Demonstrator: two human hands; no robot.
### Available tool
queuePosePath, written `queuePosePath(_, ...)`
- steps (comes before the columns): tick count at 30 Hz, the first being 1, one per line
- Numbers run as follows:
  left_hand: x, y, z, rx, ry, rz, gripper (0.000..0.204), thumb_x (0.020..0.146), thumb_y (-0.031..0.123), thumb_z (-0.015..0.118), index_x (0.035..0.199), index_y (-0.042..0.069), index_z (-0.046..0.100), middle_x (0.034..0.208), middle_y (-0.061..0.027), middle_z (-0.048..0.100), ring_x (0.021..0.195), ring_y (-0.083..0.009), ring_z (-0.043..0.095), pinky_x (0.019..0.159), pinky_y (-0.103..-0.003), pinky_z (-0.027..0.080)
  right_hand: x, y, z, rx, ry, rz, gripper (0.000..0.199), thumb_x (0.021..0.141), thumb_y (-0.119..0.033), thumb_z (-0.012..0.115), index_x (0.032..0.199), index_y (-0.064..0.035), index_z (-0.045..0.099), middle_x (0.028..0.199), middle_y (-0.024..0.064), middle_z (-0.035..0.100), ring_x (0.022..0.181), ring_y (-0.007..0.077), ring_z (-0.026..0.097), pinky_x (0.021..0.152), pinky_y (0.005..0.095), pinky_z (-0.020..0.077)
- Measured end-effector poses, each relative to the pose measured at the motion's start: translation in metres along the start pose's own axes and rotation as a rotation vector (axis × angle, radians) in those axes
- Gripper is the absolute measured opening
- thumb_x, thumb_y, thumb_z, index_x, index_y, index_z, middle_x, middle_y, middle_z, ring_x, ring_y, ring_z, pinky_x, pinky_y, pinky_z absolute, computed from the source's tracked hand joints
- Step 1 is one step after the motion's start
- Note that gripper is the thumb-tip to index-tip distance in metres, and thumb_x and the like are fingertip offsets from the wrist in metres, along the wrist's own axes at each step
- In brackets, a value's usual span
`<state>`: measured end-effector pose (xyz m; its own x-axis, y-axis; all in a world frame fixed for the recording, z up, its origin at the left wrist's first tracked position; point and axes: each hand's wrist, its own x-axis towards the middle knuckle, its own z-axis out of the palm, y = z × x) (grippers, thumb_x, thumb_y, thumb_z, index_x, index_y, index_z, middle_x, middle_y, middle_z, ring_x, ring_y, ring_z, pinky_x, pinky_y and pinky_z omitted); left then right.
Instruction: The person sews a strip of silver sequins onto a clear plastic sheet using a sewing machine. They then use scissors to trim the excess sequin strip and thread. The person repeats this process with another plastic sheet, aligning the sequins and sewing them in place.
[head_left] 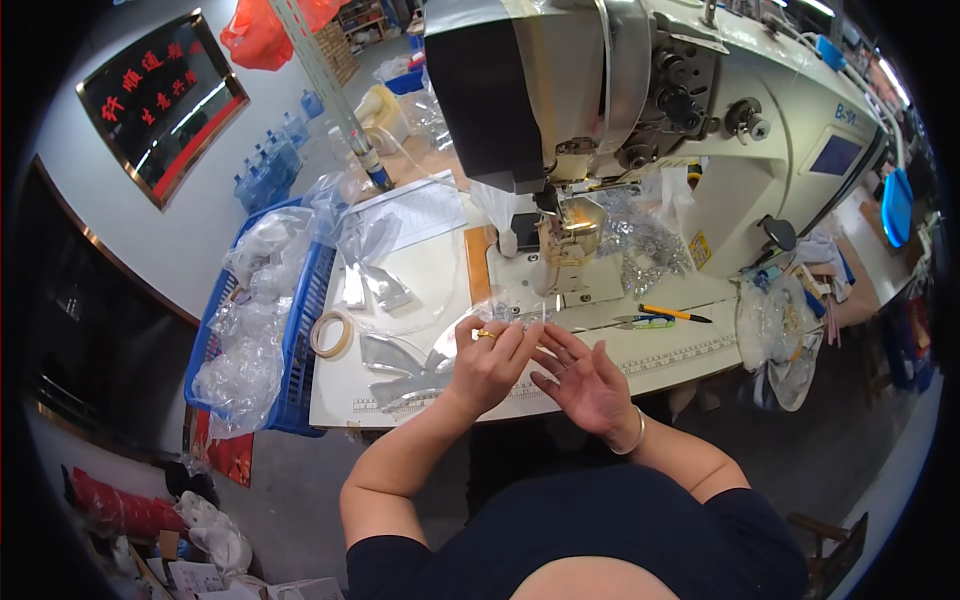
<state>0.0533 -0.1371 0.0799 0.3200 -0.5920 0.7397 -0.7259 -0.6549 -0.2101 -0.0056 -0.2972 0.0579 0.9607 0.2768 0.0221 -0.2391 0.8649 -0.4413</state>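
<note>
Half open, my right hand showed its palm beside my curled left hand, whose hold I couldn't tell, by the bench.

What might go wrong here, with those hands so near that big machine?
Both the left hand and right hand are close to the front of the sewing machine; if it ran, fingers could get hurt.

The ring on the left hand might snag on the thin clear plastic around it.

The tape roll sits near the table's left edge, so a nudge could perhaps knock it off.
</note>
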Motion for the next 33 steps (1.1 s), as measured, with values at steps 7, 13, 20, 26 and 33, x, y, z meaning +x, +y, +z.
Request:
queuePosePath(7,-0.003,0.037,0.030,0.002,-0.028,-0.138,0.051,0.075,0.015,0.054,0.125,0.005,0.053,0.071,0.0019,0.049,0.061,-0.0112,0.049,0.070,-0.032,0.034,0.009,0.019,-0.033,-0.445,0.171,-0.289,0.054,0.080,-0.002,0.067,0.126,0.0014,0.038,0.116,0.0107,0.050,0.102,0.0144,0.051,0.088,0.0266,0.0448)
queuePosePath(13,-0.029,0.071,0.052,0.020,-0.141,-0.188,0.041,0.077,0.015,0.054,0.115,0.000,0.055,0.089,-0.0056,0.060,0.074,-0.0147,0.058,0.072,-0.035,0.036,0.009,0.011,-0.051,-0.428,0.472,-0.188,0.033,0.087,-0.017,0.063,0.111,0.0015,0.050,0.090,0.0053,0.060,0.076,0.0091,0.058,0.068,0.0223,0.0490)
queuePosePath(20,-0.047,0.097,0.040,-0.298,-0.190,-0.472,0.067,0.068,0.015,0.066,0.125,-0.008,0.039,0.110,-0.0151,0.058,0.107,-0.0262,0.052,0.086,-0.041,0.032,0.015,-0.037,-0.060,-0.582,0.322,0.225,0.035,0.086,-0.031,0.063,0.099,0.0006,0.055,0.087,0.0073,0.061,0.076,0.0143,0.061,0.068,0.0261,0.0515)
queuePosePath(26,-0.052,0.104,0.037,-0.272,-0.243,-0.423,0.068,0.071,0.021,0.066,0.125,-0.010,0.038,0.119,-0.0185,0.054,0.115,-0.0262,0.047,0.089,-0.043,0.028,0.026,-0.053,-0.053,-1.049,0.246,0.305,0.034,0.078,-0.016,0.070,0.092,0.0086,0.051,0.075,0.0121,0.063,0.065,0.0161,0.064,0.052,0.0240,0.0526)
queuePosePath(33,-0.055,0.102,0.035,-0.422,-0.219,-0.517,0.063,0.073,0.017,0.065,0.125,-0.007,0.040,0.120,-0.0184,0.053,0.116,-0.0275,0.048,0.092,-0.042,0.029,0.034,-0.039,-0.044,-1.240,0.364,0.172,0.022,0.079,-0.009,0.067,0.083,0.0025,0.048,0.067,0.0104,0.062,0.056,0.0130,0.061,0.047,0.0238,0.0507)
